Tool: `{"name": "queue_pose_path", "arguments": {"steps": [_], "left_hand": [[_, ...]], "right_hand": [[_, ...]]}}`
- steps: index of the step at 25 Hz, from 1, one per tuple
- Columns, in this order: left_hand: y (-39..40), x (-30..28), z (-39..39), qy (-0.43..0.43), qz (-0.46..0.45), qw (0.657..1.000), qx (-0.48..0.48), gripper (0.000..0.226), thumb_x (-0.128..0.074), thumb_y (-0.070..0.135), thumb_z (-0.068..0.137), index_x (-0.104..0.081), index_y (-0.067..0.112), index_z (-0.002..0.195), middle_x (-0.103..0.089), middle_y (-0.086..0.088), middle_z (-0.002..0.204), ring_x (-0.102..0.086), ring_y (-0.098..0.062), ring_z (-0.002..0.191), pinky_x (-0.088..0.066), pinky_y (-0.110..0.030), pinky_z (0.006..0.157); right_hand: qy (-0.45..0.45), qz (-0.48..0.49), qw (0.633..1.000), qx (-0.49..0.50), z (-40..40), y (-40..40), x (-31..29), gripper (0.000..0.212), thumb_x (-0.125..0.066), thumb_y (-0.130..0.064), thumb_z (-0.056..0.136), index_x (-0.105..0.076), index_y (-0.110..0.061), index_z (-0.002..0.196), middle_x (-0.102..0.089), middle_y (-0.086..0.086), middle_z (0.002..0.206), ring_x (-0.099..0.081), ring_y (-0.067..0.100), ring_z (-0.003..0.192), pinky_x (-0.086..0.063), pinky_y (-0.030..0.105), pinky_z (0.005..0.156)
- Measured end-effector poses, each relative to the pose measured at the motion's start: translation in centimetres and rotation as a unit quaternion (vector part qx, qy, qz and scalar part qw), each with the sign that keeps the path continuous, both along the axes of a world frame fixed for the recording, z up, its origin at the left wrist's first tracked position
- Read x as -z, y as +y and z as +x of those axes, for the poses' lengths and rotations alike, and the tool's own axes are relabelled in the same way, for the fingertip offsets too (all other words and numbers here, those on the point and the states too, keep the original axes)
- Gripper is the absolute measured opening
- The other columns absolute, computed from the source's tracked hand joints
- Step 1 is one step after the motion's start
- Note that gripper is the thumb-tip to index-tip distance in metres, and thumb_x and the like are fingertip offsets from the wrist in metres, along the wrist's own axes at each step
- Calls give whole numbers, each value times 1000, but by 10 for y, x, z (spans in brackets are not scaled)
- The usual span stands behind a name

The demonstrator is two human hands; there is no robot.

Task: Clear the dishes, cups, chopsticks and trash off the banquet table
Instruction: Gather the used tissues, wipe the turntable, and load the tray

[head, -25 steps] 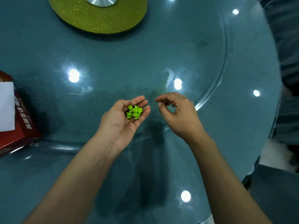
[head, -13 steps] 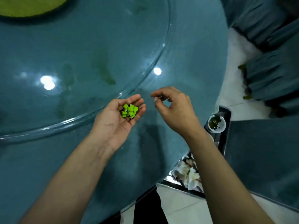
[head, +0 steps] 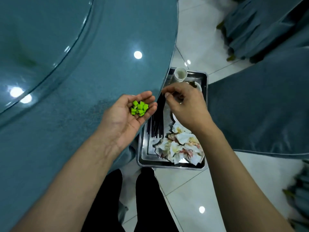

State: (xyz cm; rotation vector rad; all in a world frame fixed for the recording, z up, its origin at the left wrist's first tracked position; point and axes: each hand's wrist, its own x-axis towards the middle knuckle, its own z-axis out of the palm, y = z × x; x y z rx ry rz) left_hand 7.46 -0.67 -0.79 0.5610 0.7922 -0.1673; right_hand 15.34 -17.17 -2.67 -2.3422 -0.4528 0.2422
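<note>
Your left hand lies palm up at the edge of the teal banquet table, fingers straight to lightly cupped, and a small heap of bright green pieces sits on the base of those fingers; nothing is pinched, the pieces simply rest in the open palm. Your right hand hangs just beside it, past the table's rim and over the metal tray, with its fingers curled inward and the thumb drawn close to the forefinger; whether it pinches anything between them cannot be told, since nothing shows there. The two hands are near each other but apart. The tray stands low beside the table, its left side partly hidden by the table edge. In it lies a bundle of black chopsticks along the left side, their upper ends covered by your left fingertips; crumpled, stained napkins fill its near end, and a white paper cup stands upright at its far end. A white dish shows only in part behind your right hand. Your dark trouser legs stand on the pale tiled floor, and chairs in grey-blue covers stand to the right. No brand, label or writing can be read anywhere.
</note>
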Motion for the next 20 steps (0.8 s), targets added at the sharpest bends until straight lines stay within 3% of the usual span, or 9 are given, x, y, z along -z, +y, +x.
{"name": "queue_pose_path", "arguments": {"steps": [2,10,16,20], "left_hand": [[-23,8,0,10,8,1000,21,34,-43,10,99,-73,-4,94,-75,-19,97,-75,-26,88,-62,-32,79],[-92,58,8,82,56,993,63,30,-47,10,98,-72,-7,101,-75,-21,98,-74,-28,91,-62,-34,82],[-139,112,40,141,70,986,58,26,-50,6,98,-70,-5,85,-73,-19,82,-72,-28,80,-63,-36,78],[-163,160,67,156,65,983,72,27,-49,6,98,-71,-3,87,-73,-16,79,-70,-26,78,-63,-35,78]], "right_hand": [[15,8,1000,16,-3,-26,9,18,-60,-25,94,-74,-27,105,-69,-12,103,-63,1,93,-51,20,85],[55,-10,995,80,-9,-114,59,15,-63,-23,96,-74,-30,103,-65,-24,96,-60,-7,94,-41,6,77],[91,-26,989,112,-4,-165,111,16,-64,-22,96,-74,-31,104,-60,-31,94,-58,-10,99,-48,16,81],[113,-26,985,131,8,-189,155,16,-63,-23,96,-74,-33,103,-62,-30,96,-58,-12,97,-47,14,78]]}}
